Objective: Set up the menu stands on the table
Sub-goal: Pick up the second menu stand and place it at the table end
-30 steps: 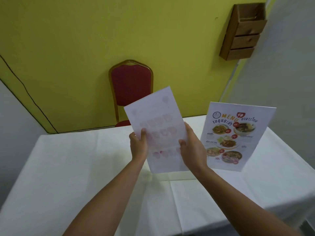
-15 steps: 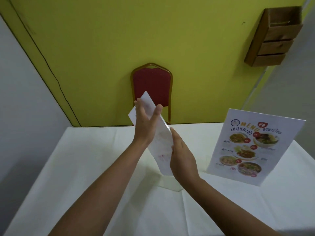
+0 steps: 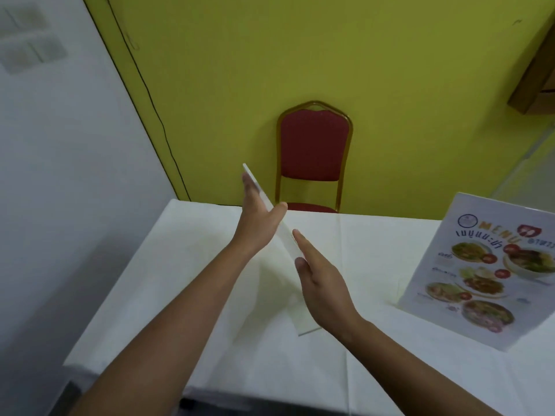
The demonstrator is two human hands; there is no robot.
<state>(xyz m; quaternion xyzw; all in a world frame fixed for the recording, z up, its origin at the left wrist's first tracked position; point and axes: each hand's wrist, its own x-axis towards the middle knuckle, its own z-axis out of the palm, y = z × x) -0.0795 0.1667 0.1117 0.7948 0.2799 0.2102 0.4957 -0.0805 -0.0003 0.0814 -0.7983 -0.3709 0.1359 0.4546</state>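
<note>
A clear menu stand (image 3: 283, 247) with a white sheet inside stands tilted on the white-clothed table (image 3: 186, 295), seen almost edge-on. My left hand (image 3: 258, 214) lies flat against its left face near the top, thumb over the edge. My right hand (image 3: 322, 285) presses flat on its right face lower down, so the stand is held between both palms. A second menu stand (image 3: 492, 274) with a printed food menu stands upright at the right of the table, apart from my hands.
A red chair (image 3: 313, 151) with a gold frame stands behind the table's far edge against the yellow wall. A wooden box (image 3: 537, 73) hangs on the wall at the upper right. The table's left edge borders a grey-white wall.
The held stand has turned from facing me to nearly edge-on. My hands went from gripping its sides to flat palms on both faces. The view has shifted left.
</note>
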